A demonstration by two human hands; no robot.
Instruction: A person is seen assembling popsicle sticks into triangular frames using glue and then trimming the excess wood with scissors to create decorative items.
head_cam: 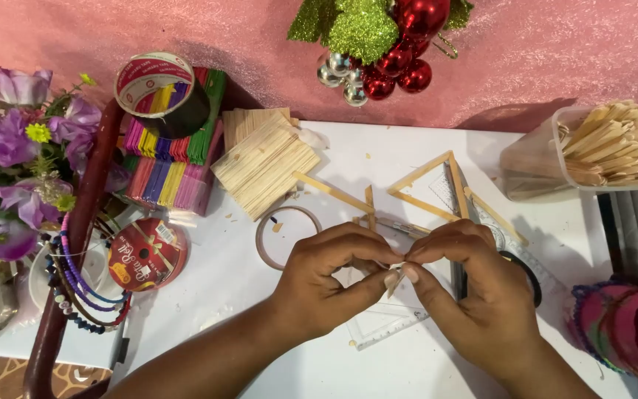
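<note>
As hands point(400, 277) meet, perhaps pinching stick point(394, 281).

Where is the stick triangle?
In the head view, the stick triangle lies flat on the white table, just beyond the right hand, left of the tub of sticks.

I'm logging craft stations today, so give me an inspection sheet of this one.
Surface: white tabletop, scattered with wood bits.
Job's things: small wooden stick piece pinched between both hands; stick triangle behind.
Clutter: plain stick stack, coloured sticks, tape roll, ribbon spool, clear ruler, tub of sticks.
Grippers: left hand and right hand, fingertips meeting.
Cables: nothing seen.
Surroundings: pink backdrop, purple flowers, red baubles.
</note>
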